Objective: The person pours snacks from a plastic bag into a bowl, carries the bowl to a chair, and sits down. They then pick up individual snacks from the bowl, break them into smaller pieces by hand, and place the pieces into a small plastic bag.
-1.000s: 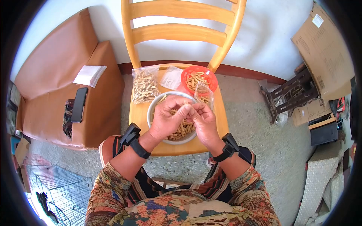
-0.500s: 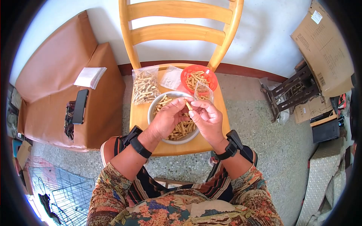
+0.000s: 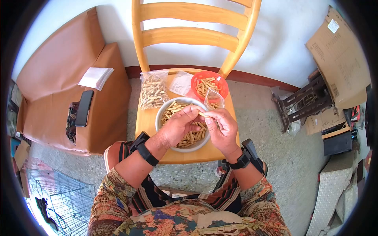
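A short tan stick [image 3: 202, 115], like a snack stick or a cut root piece, lies crosswise between my two hands. My left hand [image 3: 178, 125] pinches one end of it with thumb and forefinger. At the other end, the fingertips of my right hand [image 3: 223, 131] close on it. Both hands are above a pale round bowl [image 3: 158, 122] filled with similar tan sticks [image 3: 192, 137], and they cover part of it. Behind the bowl are a clear bag packed with sticks [image 3: 154, 91], a red basket [image 3: 225, 87] holding more, and a small clear bag [image 3: 215, 97] leaning at the basket's front.
The bowl and bags stand on a wooden chair's seat [image 3: 146, 128]. A flat plastic packet [image 3: 181, 82] lies near its backrest. On the left, a brown sofa [image 3: 47, 118] carries a phone [image 3: 84, 108] and white packets [image 3: 95, 77]. A cardboard box [image 3: 340, 59] stands right; a wire cage [image 3: 65, 192] is lower left.
The stick, earlier slanting down from my fingertips, now lies more level between both hands. My right hand has turned and shifted slightly right. The whole view has moved a little.
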`<move>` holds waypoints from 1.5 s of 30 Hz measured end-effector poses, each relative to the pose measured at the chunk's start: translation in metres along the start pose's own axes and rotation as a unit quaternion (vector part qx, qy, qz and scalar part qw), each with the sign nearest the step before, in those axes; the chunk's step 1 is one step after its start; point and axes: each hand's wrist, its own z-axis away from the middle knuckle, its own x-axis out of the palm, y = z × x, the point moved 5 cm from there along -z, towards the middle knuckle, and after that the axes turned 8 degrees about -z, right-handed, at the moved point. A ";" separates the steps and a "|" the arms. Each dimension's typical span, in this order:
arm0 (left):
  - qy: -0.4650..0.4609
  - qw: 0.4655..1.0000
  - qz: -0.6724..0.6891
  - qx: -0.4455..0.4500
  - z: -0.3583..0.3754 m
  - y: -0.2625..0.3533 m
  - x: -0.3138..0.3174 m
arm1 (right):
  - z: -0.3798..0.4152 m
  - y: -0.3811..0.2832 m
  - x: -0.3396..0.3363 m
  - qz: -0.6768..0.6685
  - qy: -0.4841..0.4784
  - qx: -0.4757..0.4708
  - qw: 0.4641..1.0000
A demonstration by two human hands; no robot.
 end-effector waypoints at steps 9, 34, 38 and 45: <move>-0.042 0.997 0.062 -0.023 0.001 0.005 0.008 | 0.002 0.009 -0.013 -0.197 0.106 0.161 0.961; 0.177 0.951 -0.246 0.062 -0.006 0.023 -0.002 | -0.014 0.028 -0.056 0.243 0.077 0.139 0.957; 0.220 0.884 -0.408 0.052 -0.024 0.029 0.013 | -0.014 0.053 -0.058 0.184 0.044 0.248 0.950; 0.209 0.796 -0.566 0.051 -0.064 0.031 0.015 | -0.013 0.072 -0.080 0.066 0.087 0.243 0.964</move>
